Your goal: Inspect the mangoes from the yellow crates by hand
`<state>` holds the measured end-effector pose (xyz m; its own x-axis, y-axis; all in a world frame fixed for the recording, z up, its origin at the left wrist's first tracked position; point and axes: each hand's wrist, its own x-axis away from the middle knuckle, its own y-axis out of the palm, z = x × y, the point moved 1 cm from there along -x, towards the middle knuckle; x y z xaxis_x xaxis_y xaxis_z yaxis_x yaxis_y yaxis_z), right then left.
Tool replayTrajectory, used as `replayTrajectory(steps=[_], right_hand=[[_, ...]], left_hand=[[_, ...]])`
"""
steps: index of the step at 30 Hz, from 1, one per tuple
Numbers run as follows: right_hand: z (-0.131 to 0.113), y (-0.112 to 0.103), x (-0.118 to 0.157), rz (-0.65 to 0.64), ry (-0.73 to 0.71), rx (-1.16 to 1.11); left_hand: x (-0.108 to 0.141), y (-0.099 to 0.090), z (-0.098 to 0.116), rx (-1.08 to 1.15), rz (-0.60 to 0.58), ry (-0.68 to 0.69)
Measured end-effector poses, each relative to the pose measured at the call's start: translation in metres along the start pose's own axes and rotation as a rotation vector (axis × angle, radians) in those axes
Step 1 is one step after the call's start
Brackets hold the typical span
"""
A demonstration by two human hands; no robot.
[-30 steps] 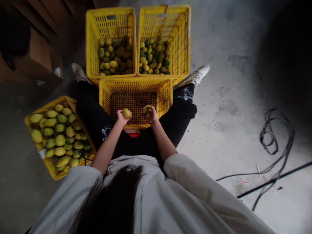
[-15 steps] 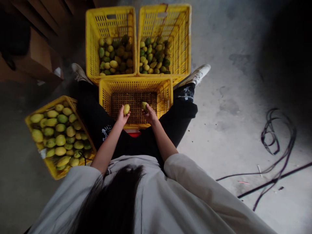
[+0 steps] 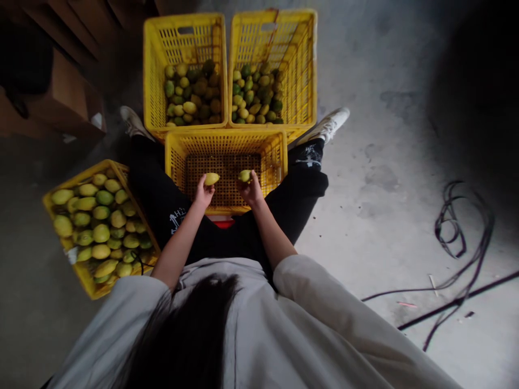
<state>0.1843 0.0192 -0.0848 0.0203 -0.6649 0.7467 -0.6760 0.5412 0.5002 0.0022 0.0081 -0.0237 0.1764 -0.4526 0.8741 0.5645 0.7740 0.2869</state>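
Observation:
My left hand (image 3: 204, 192) is closed round a yellow lemon (image 3: 211, 179), which lies sideways in the fingers. A greener lemon (image 3: 245, 175) is held in my right hand (image 3: 251, 190). Both hands are over the near part of a yellow crate (image 3: 277, 138) between my legs, and its slatted bottom shows with no fruit on it. Beyond it stand two taller yellow crates, the left one (image 3: 150, 70) and the right one (image 3: 311, 70), each partly filled with green and yellow lemons.
A tilted yellow crate (image 3: 87, 286) full of lemons is at the left beside my leg. Cardboard boxes (image 3: 67, 86) stand at the upper left. Black cables (image 3: 482, 243) lie on the concrete floor at the right.
The lemon in my left hand has turned from upright to sideways. The one in my right hand has turned too and moved slightly right. Both hands stay over the crate.

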Motion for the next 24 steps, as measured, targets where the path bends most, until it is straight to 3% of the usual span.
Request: replayTrajectory(steps=[7, 16, 20, 24], right_hand=[[-0.002, 0.009, 0.01, 0.08, 0.066, -0.125], [-0.001, 0.006, 0.011, -0.097, 0.049, -0.059], [0.001, 0.008, 0.012, -0.173, 0.027, -0.02], [0.001, 0.007, 0.009, -0.151, 0.013, 0.038]], left_hand=[[0.002, 0.0, -0.001, 0.027, 0.006, -0.04], [0.009, 0.003, 0.002, 0.034, -0.145, -0.104], [0.007, 0.003, 0.001, 0.053, -0.14, -0.108], [0.005, 0.004, -0.002, 0.049, -0.116, -0.023]])
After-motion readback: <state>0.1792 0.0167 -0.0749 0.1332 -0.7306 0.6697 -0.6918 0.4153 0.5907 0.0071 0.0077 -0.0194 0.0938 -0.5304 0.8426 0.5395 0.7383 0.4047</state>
